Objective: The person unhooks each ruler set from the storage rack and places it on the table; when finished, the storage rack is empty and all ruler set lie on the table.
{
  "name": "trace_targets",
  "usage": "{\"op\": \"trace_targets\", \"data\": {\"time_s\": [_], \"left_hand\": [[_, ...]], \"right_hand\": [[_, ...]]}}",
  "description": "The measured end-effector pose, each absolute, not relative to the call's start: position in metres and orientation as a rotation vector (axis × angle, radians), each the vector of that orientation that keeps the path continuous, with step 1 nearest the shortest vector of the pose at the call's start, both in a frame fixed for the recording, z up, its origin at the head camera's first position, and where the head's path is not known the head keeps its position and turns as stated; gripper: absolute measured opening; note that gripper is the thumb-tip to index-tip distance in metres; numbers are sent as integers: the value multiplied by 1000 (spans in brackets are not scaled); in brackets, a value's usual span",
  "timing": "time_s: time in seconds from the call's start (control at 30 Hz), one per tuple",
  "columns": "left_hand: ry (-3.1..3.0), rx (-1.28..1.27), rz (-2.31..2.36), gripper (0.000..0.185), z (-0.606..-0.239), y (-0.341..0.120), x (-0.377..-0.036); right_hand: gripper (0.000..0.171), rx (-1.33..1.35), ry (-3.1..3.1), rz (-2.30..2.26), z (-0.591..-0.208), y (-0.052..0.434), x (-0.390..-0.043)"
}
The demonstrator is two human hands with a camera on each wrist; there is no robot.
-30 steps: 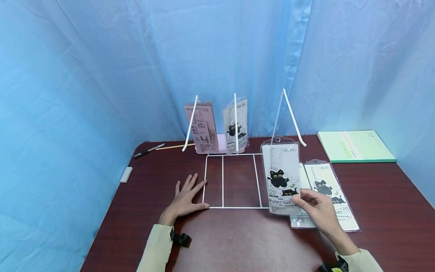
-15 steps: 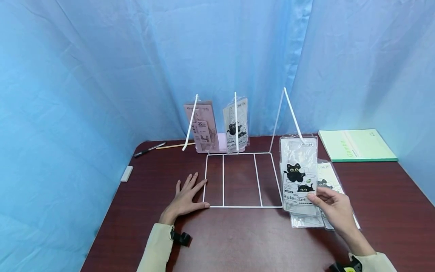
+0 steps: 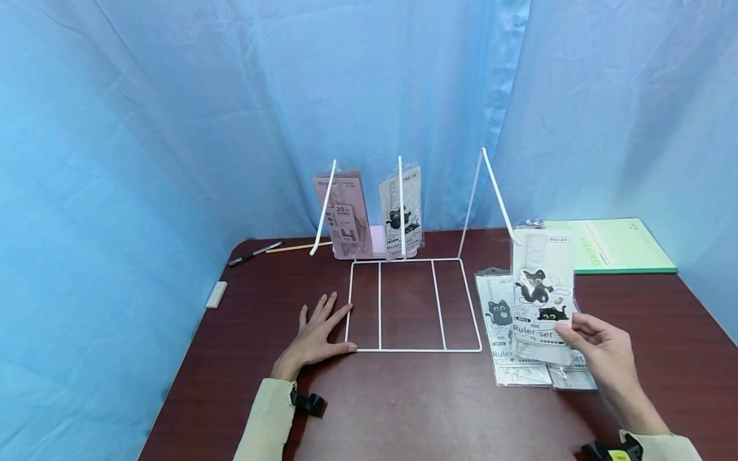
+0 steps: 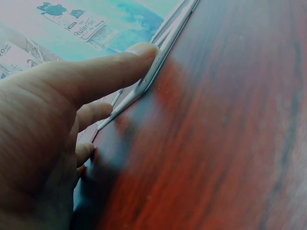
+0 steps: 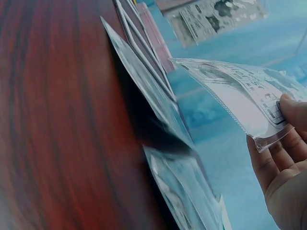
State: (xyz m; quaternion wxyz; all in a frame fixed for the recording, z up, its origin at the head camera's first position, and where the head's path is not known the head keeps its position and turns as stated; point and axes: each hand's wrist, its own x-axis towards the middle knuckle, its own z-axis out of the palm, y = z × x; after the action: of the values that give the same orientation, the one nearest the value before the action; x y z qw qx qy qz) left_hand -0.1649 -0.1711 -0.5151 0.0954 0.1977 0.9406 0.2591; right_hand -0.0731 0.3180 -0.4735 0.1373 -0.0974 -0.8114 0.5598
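My right hand [image 3: 599, 342] pinches the lower edge of a clear ruler-set pack with a black cat print [image 3: 542, 294], holding it upright above two similar packs [image 3: 500, 333] lying on the table. The right wrist view shows the held pack [image 5: 240, 96] between thumb and fingers [image 5: 290, 112]. My left hand [image 3: 317, 333] lies flat on the dark wood table [image 3: 403, 403], thumb against the front left corner of a white wire rack [image 3: 412, 304]; the thumb [image 4: 110, 67] touches the rack's wire [image 4: 158, 60]. A pink pack [image 3: 341, 214] and a cat pack [image 3: 400, 211] stand in the rack's back.
A green notebook [image 3: 611, 246] lies at the back right. A pen [image 3: 254, 253] and a pencil [image 3: 296, 247] lie at the back left, a white eraser [image 3: 216, 294] near the left edge. Blue curtains close in the table behind and on both sides.
My right hand has carried the cat pack to the right, from in front of the rack's right section to above the packs on the table. The left hand has stayed still.
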Motion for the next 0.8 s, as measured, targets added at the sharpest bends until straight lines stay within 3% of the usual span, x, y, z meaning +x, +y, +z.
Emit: {"op": "trace_targets", "data": {"time_s": [0.37, 0.8], "left_hand": [[2777, 579, 798, 89, -515, -171, -164], [2770, 550, 751, 90, -514, -169, -165]], "right_hand": [[22, -297, -2229, 1776, -477, 361, -74], [17, -441, -2109, 1876, -491, 405, -69]]}}
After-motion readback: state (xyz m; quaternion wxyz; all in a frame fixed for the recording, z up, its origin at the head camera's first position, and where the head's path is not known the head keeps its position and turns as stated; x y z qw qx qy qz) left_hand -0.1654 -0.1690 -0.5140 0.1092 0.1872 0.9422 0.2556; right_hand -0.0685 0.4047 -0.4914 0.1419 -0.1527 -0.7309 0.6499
